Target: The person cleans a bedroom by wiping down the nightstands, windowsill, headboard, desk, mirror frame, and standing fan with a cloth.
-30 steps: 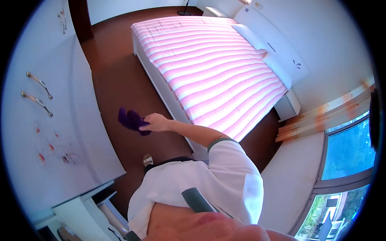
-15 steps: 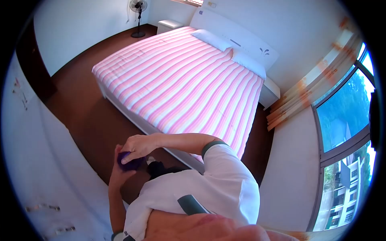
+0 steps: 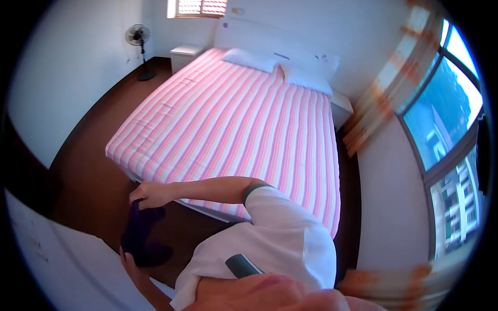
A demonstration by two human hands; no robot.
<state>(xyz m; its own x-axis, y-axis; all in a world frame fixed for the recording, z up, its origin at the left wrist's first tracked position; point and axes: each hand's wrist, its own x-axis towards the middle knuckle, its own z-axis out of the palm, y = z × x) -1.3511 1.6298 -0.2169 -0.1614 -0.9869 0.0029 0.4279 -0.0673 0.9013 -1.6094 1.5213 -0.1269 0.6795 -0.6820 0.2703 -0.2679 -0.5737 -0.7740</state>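
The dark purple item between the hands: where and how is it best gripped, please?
Probably pinch the dark purple item by its narrow end, coming from the bed side, as the right hand does; it looks limp and widens towards the left hand.

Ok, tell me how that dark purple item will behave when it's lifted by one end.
The dark purple item will probably flop, since it hangs in loose, uneven lobes below the right hand. It is likely light, as that hand seems to hold it by a small gathered part. Rolling seems unlikely: its outline is irregular, not round.
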